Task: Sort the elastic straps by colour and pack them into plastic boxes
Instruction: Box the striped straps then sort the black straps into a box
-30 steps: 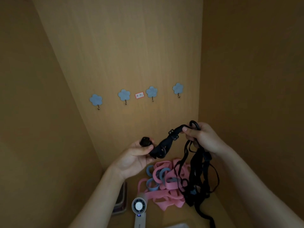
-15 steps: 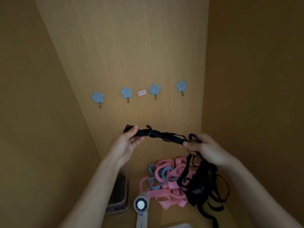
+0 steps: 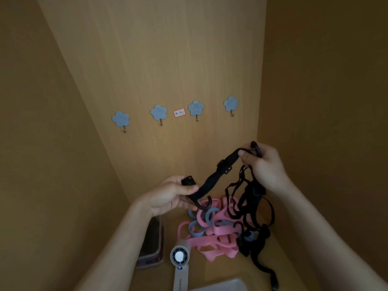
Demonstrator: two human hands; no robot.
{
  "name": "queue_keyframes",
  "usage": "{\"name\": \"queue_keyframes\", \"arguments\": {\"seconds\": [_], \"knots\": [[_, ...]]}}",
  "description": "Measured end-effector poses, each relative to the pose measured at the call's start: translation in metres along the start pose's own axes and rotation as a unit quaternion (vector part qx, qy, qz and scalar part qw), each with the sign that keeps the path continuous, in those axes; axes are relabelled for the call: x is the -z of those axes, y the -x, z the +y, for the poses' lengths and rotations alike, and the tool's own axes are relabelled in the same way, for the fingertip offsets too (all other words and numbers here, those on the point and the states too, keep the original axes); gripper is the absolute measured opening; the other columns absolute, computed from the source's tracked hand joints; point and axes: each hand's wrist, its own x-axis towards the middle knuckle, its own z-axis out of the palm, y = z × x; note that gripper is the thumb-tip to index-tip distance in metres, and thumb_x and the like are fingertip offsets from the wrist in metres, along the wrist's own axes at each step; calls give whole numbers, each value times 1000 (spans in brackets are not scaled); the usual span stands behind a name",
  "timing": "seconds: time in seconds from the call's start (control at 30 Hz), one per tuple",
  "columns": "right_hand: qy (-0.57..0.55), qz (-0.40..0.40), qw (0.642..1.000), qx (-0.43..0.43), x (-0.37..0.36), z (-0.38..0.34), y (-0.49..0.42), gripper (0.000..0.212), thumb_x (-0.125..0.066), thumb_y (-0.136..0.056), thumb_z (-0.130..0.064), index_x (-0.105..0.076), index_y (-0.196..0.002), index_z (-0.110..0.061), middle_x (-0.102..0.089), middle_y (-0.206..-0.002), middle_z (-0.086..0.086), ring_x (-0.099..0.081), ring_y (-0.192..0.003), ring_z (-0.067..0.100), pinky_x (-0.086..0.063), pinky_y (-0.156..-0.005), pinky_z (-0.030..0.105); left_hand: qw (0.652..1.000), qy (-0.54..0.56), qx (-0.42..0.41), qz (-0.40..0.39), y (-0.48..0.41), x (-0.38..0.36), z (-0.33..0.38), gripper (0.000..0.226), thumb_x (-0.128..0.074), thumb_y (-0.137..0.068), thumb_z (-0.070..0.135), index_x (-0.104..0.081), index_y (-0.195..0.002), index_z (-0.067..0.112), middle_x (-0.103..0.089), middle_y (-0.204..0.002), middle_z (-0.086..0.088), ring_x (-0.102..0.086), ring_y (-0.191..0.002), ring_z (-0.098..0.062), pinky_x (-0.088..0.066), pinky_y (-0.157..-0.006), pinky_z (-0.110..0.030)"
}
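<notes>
A black strap spans both hands. The left hand pinches its lower end just beside a curved hook, and the strap climbs toward 2 o'clock to the right hand, which grips the upper end along with a tangle of black straps dangling toward 6 o'clock. It is flat dark webbing with a buckle-like slider midway, and at 6 o'clock beneath the hands a pile of pink and blue straps lies on the table.
</notes>
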Motion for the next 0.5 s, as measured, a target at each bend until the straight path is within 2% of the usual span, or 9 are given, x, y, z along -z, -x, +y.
{"name": "queue_keyframes", "arguments": {"seconds": [0.1,0.17,0.23,0.3,0.37,0.43,0.5], "knots": [[2,-37,996,83,7,-13,13,14,-63,-94,-2,-69,-86,-11,-56,-65,8,-51,-59,15,-41,-59,16,989,119,-17,83,-5,4,-13,34,-67,-87,13,-62,-115,-6,-72,-106,-23,-72,-82,-24,-61,-69,-28],[34,-72,988,132,4,-19,23,11,-65,-93,-1,-69,-88,-9,-58,-69,10,-51,-61,21,-41,-60,19,986,108,-19,125,-6,4,-17,33,-67,-87,12,-61,-114,-6,-73,-106,-23,-73,-83,-25,-61,-70,-29],[55,-66,985,152,2,-21,22,11,-65,-94,-2,-69,-90,-10,-61,-71,4,-53,-63,14,-42,-60,18,991,82,-19,109,-3,1,-18,28,-65,-90,10,-61,-113,-6,-74,-103,-22,-73,-81,-24,-61,-69,-28],[34,-29,990,131,4,-15,10,10,-63,-95,-1,-68,-92,-9,-59,-69,3,-53,-62,12,-42,-59,19,990,125,-42,48,4,-1,-16,30,-72,-87,11,-59,-109,-5,-72,-100,-21,-73,-79,-23,-61,-67,-28],[-14,-1,997,75,7,0,-4,10,-60,-96,1,-69,-96,-5,-56,-66,1,-51,-58,10,-41,-58,15,974,209,-85,-3,13,-3,-14,44,-89,-73,13,-59,-101,-3,-69,-99,-22,-71,-79,-24,-61,-66,-29],[-33,-14,999,-4,2,22,-7,14,-58,-98,-3,-68,-90,-6,-54,-62,0,-48,-52,7,-39,-53,15,960,241,-140,-31,19,-13,-2,47,-93,-65,12,-60,-95,-2,-67,-96,-18,-68,-86,-25,-59,-71,-32],[-7,-69,995,-65,-13,45,8,21,-57,-100,-9,-63,-81,-3,-49,-61,2,-43,-47,8,-33,-50,21,951,247,-188,-1,18,-29,19,35,-84,-68,13,-61,-92,2,-65,-91,-11,-62,-93,-24,-49,-78,-33]]}}
